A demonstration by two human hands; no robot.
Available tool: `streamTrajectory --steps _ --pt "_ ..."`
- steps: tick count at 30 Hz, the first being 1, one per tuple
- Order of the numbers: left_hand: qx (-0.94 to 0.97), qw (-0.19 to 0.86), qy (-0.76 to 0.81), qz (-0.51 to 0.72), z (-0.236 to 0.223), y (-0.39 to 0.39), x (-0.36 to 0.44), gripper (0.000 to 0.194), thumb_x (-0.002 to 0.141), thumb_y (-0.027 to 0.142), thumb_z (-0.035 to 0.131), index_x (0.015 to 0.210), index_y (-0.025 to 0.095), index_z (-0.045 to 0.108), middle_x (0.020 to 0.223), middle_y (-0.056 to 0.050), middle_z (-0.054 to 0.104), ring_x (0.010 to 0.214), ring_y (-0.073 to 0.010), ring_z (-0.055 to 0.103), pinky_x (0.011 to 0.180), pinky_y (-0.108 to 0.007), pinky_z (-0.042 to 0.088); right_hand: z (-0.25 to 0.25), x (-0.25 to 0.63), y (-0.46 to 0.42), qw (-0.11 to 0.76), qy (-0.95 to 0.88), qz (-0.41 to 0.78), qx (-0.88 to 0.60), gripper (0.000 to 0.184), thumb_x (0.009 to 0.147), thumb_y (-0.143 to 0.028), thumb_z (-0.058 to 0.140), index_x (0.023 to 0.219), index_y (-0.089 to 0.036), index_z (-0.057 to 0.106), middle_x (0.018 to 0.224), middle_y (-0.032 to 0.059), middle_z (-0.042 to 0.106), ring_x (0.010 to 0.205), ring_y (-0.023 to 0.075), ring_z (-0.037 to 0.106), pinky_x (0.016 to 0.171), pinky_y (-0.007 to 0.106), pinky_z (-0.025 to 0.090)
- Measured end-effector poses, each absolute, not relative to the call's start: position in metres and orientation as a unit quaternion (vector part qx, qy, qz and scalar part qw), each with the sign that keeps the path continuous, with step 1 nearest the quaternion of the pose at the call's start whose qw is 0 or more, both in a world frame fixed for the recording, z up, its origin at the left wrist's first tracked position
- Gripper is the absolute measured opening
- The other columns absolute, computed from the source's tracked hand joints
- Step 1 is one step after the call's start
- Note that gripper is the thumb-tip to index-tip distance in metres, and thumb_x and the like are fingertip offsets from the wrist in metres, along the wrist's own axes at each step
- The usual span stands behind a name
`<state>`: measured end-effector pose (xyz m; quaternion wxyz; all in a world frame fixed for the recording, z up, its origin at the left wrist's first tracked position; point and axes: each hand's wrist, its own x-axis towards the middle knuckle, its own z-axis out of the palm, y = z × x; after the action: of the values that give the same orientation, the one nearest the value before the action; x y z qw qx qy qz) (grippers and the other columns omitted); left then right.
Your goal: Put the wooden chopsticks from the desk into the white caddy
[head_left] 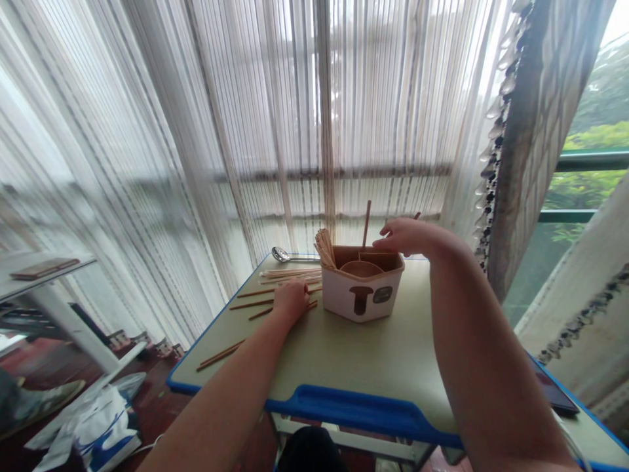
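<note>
A white and brown utensil holder (362,288) with compartments stands on the desk (344,354). A bunch of wooden chopsticks (325,249) leans in its left compartment. My right hand (403,236) hovers over the holder's back right, fingers pinched on a chopstick whose tip (417,215) sticks out behind it. Another single chopstick (366,224) stands upright in the back compartment. My left hand (291,300) rests curled on loose chopsticks (282,278) lying on the desk left of the holder.
A metal spoon (282,254) lies at the desk's back left. One chopstick pair (220,355) lies near the left edge. A dark tablet (555,393) sits at the right edge. Curtains hang behind. A white table (44,275) and bags (103,419) stand at left.
</note>
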<state>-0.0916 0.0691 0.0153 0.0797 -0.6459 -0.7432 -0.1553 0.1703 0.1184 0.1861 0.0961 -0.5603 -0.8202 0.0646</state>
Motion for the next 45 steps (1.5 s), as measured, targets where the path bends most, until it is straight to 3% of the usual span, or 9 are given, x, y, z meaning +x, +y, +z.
streamTrajectory --steps 2,7,14,19,24,28,32,38,45 --pt "-0.65 0.082 -0.739 -0.158 0.015 0.07 -0.092 0.018 0.079 0.022 0.049 0.088 0.02 0.065 0.093 -0.008 0.065 0.085 -0.0215 0.06 0.073 -0.032 0.043 0.184 0.169 0.123 0.07 -0.825 0.072 -0.557 0.032 0.076 -0.043 0.061 0.082 -0.013 0.071 0.074 0.0103 0.07 0.055 0.0168 0.061 0.046 0.025 0.042" --pt "-0.66 0.119 -0.715 -0.197 0.015 0.074 -0.09 0.018 0.086 0.023 0.045 0.091 0.02 0.062 0.094 -0.008 0.064 0.091 -0.0214 0.059 0.08 -0.033 0.041 0.193 0.168 0.115 0.102 -0.821 0.095 -0.553 0.026 0.078 -0.034 0.059 0.089 -0.013 0.07 0.074 0.0089 0.07 0.057 0.0153 0.062 0.048 0.023 0.043" --pt "-0.612 0.233 -0.664 -0.361 0.027 0.067 -0.087 0.019 0.09 0.022 0.039 0.093 0.017 0.057 0.093 -0.009 0.06 0.09 -0.0223 0.056 0.08 -0.035 0.04 0.217 0.171 0.071 0.128 -0.793 0.021 -0.595 0.044 0.081 -0.051 0.05 0.068 -0.014 0.07 0.057 0.0077 0.065 0.049 0.0154 0.058 0.052 0.028 0.041" --pt "-0.58 0.321 -0.562 -0.494 0.035 0.058 -0.087 0.017 0.091 0.022 0.04 0.098 0.015 0.054 0.098 -0.012 0.058 0.098 -0.0231 0.052 0.086 -0.039 0.039 0.215 0.156 0.045 0.154 -0.852 0.025 -0.501 0.041 0.078 -0.055 0.051 0.078 -0.019 0.071 0.062 0.0044 0.066 0.05 0.0133 0.055 0.049 0.026 0.036" --pt "-0.587 0.338 -0.47 -0.566 0.037 0.049 -0.085 0.015 0.09 0.02 0.042 0.102 0.016 0.05 0.099 -0.011 0.055 0.099 -0.0205 0.051 0.087 -0.039 0.041 0.207 0.132 0.036 0.138 -0.901 0.016 -0.412 0.026 0.076 -0.041 0.058 0.085 -0.021 0.072 0.068 0.0029 0.067 0.052 0.0111 0.052 0.05 0.025 0.031" --pt "-0.615 0.337 -0.433 -0.566 0.036 0.048 -0.085 0.015 0.089 0.019 0.044 0.103 0.016 0.047 0.097 -0.01 0.054 0.095 -0.0192 0.052 0.084 -0.038 0.043 0.197 0.118 0.035 0.143 -0.936 0.022 -0.322 0.021 0.078 -0.027 0.055 0.088 -0.02 0.072 0.069 0.0016 0.066 0.054 0.0101 0.05 0.052 0.024 0.031" --pt "-0.63 0.337 -0.422 -0.558 0.033 0.051 -0.086 0.016 0.088 0.018 0.046 0.104 0.017 0.047 0.097 -0.009 0.054 0.094 -0.0188 0.053 0.082 -0.036 0.045 0.187 0.105 0.038 0.214 -0.938 0.04 -0.269 0.033 0.08 -0.028 0.058 0.111 -0.018 0.063 0.081 0.0033 0.068 0.064 0.0111 0.054 0.056 0.022 0.034" --pt "-0.646 0.328 -0.386 -0.571 0.033 0.049 -0.084 0.023 0.089 0.018 0.047 0.112 0.019 0.048 0.099 -0.009 0.052 0.093 -0.0166 0.054 0.08 -0.032 0.047 0.185 0.094 0.041 0.231 -0.939 -0.005 -0.253 0.016 0.083 -0.019 0.053 0.084 -0.017 0.069 0.075 0.0028 0.066 0.063 0.0095 0.052 0.058 0.022 0.033" --pt "-0.683 0.276 -0.426 -0.525 0.033 0.049 -0.086 0.028 0.09 0.02 0.042 0.117 0.018 0.048 0.105 -0.011 0.056 0.1 -0.0201 0.053 0.087 -0.036 0.045 0.196 0.11 0.043 0.393 -0.887 -0.029 -0.239 0.017 0.086 -0.024 0.051 0.089 -0.018 0.067 0.078 0.0032 0.068 0.069 0.0122 0.06 0.064 0.023 0.04"
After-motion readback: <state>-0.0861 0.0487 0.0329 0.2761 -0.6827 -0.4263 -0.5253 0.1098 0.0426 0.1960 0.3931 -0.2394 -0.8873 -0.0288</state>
